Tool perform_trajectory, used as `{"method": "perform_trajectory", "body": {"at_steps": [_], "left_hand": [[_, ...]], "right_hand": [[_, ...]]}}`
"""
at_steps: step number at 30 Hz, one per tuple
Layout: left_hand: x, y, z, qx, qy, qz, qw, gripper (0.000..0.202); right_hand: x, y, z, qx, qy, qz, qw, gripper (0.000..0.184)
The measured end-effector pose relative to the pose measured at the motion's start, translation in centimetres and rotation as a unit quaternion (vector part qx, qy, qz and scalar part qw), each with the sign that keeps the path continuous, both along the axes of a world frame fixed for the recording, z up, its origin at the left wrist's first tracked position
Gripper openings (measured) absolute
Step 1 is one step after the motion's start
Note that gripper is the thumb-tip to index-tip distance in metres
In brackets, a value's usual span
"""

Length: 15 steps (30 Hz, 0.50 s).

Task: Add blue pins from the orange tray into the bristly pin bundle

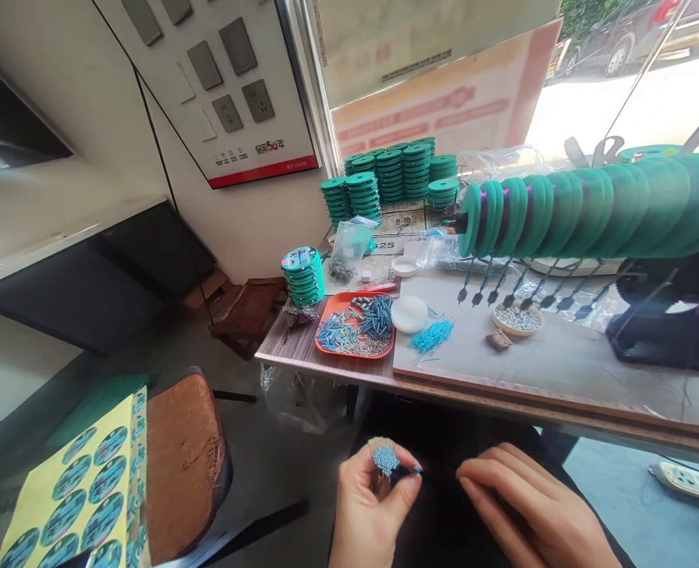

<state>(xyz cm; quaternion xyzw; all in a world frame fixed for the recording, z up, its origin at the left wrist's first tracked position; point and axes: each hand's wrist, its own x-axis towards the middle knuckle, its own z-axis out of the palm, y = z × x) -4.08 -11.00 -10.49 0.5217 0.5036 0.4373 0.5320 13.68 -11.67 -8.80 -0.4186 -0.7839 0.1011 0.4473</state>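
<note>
Low in the head view, my left hand is closed, thumb and forefinger pinching a small dark piece with a blue tip. A round, pale-blue cluster with a bumpy surface sits at its forefinger; whether it is worn or held I cannot tell. My right hand is beside it on the right, fingertips pressed together in a pinch. Anything between those fingertips is too thin or hidden to make out. Both hands are apart, over my dark clothing and in front of the table edge.
On the table are an orange tray of small metal and blue parts, blue tubes, a white round lid, and a dish of beads. Green spools are stacked behind; a spool rack overhangs the right. A brown stool stands left.
</note>
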Motion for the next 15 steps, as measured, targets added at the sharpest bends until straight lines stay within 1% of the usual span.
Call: {"method": "perform_trajectory", "body": {"at_steps": [4,7,12,15], "left_hand": [[0.0,0.0,-0.1,0.007,0.013,0.002,1.0,0.012],[-0.1,-0.1,-0.2,0.006,0.007,0.005,1.0,0.011],[-0.5,-0.5,-0.5,0.017,-0.002,0.018,1.0,0.008],[-0.8,-0.8,-0.8,0.024,-0.001,0.016,1.0,0.007]], "right_hand": [[0.0,-0.1,-0.1,-0.014,-0.003,0.016,1.0,0.011],[-0.3,-0.1,-0.4,-0.027,0.009,0.033,0.999,0.011],[-1.5,-0.2,-1.2,-0.09,0.029,0.079,0.992,0.01],[-2.2,-0.5,-1.6,-0.108,0.043,0.076,0.99,0.009]]}}
